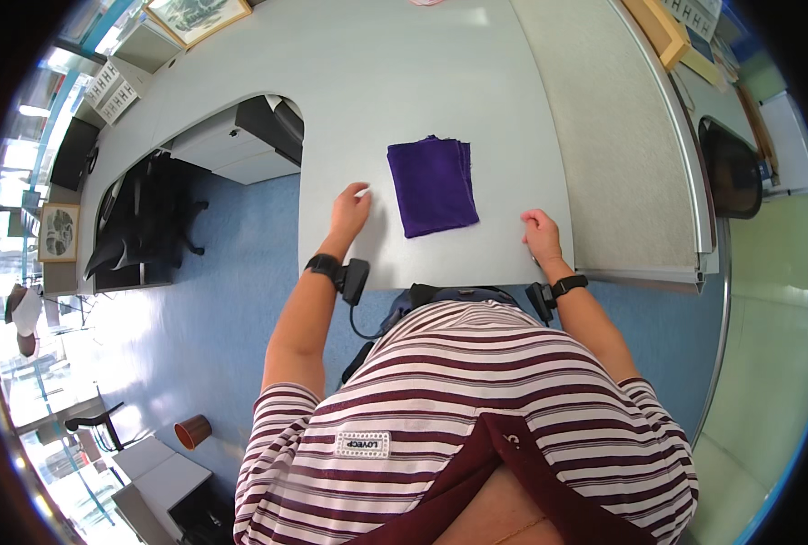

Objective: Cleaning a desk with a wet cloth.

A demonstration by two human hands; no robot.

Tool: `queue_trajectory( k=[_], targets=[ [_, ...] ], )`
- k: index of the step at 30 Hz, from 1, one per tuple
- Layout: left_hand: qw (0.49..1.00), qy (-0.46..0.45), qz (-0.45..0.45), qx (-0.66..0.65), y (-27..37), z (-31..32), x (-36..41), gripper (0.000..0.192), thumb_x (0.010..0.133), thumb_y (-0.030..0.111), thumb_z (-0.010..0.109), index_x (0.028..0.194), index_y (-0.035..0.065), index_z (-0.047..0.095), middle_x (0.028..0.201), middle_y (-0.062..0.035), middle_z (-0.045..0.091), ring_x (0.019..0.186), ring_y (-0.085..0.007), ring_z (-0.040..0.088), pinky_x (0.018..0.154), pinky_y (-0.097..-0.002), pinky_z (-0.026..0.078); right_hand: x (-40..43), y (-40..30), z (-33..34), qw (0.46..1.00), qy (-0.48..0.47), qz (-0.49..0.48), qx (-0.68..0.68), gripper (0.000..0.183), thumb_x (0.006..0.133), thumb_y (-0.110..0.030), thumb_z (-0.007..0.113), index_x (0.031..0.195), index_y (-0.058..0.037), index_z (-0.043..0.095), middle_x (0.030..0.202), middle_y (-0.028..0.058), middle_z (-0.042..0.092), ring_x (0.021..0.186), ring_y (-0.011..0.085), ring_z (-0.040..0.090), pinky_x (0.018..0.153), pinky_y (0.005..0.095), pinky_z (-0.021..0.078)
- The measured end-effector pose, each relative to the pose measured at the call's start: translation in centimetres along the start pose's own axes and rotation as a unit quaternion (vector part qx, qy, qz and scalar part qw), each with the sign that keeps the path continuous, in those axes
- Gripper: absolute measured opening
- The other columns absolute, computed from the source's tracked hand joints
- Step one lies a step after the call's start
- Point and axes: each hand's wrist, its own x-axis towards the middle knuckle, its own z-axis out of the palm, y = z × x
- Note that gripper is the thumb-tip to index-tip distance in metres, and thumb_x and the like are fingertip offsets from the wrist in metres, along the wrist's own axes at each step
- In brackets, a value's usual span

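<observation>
A folded purple cloth (432, 187) lies flat on the light grey desk (404, 88), its frayed edges showing at the top and right. To the left of the cloth, my left hand (351, 210) hovers over or rests on the desk, apart from the cloth, with thumb and fingers slightly parted and nothing between them. My right hand (541, 234) is near the desk's right edge, away from the cloth, its fingers curled loosely; whether they are fully closed is hard to see. Each wrist wears a black strap with a small black device.
A grey fabric partition (628, 150) borders the desk on the right. Left of the desk are a drawer cabinet (223, 146) and a black office chair (152, 211). A brown waste bin (192, 432) stands on the blue floor. Framed pictures line the far left side.
</observation>
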Motion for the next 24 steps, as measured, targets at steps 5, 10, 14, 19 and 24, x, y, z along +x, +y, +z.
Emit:
queue_trajectory(
  k=[5, 10, 14, 19, 24],
  targets=[
    [0.971, 0.118, 0.088, 0.188, -5.4, -2.8, -1.9, 0.032, 0.077, 0.019, 0.054, 0.105, 0.0042, 0.053, 0.108, -0.0197, 0.053, 0.101, -0.0320, 0.051, 0.087, -0.0387, 0.039, 0.9, -1.3, 0.2, 0.997, -0.040, -0.019, -0.060, 0.015, 0.082, -0.006, 0.044, 0.091, -0.0018, 0.056, 0.066, 0.0063, 0.056, 0.052, 0.0131, 0.053, 0.050, 0.0261, 0.0438],
    [0.950, 0.013, 0.012, 0.311, -3.8, -2.8, -2.1, 0.050, 0.081, 0.028, 0.049, 0.125, 0.0075, 0.036, 0.136, -0.0183, 0.024, 0.126, -0.0348, 0.022, 0.099, -0.0491, 0.022, 4.2, -6.7, 4.3, 0.948, -0.075, -0.243, -0.193, 0.027, 0.081, -0.017, 0.050, 0.107, -0.0078, 0.051, 0.104, 0.0144, 0.053, 0.091, 0.0285, 0.053, 0.076, 0.0359, 0.0440],
    [0.936, -0.004, -0.023, 0.352, -4.8, -0.7, -2.7, 0.054, 0.083, 0.033, 0.044, 0.129, 0.0080, 0.030, 0.139, -0.0183, 0.017, 0.130, -0.0330, 0.012, 0.101, -0.0531, 0.013, 5.3, -11.4, 11.0, 0.904, -0.150, -0.303, -0.261, 0.045, 0.081, -0.029, 0.052, 0.120, -0.0090, 0.042, 0.125, 0.0213, 0.036, 0.114, 0.0377, 0.037, 0.091, 0.0418, 0.0358],
    [0.956, 0.027, 0.012, 0.293, -4.0, -0.8, -2.4, 0.048, 0.085, 0.028, 0.039, 0.129, 0.0093, 0.033, 0.139, -0.0164, 0.018, 0.129, -0.0330, 0.015, 0.102, -0.0513, 0.010, 2.5, -10.1, 14.7, 0.814, -0.158, -0.320, -0.459, 0.062, 0.081, -0.042, 0.050, 0.129, -0.0088, 0.030, 0.133, 0.0222, 0.024, 0.126, 0.0389, 0.015, 0.097, 0.0579, 0.0184],
    [0.975, 0.112, 0.028, 0.188, -6.6, -1.2, -2.6, 0.032, 0.082, 0.015, 0.041, 0.113, 0.0119, 0.051, 0.128, -0.0066, 0.043, 0.123, -0.0228, 0.033, 0.101, -0.0460, 0.017, 0.5, -9.7, 11.1, 0.779, -0.249, -0.362, -0.446, 0.057, 0.077, -0.043, 0.052, 0.125, -0.0141, 0.039, 0.130, 0.0147, 0.032, 0.125, 0.0361, 0.020, 0.096, 0.0566, 0.0197]
  ],
)
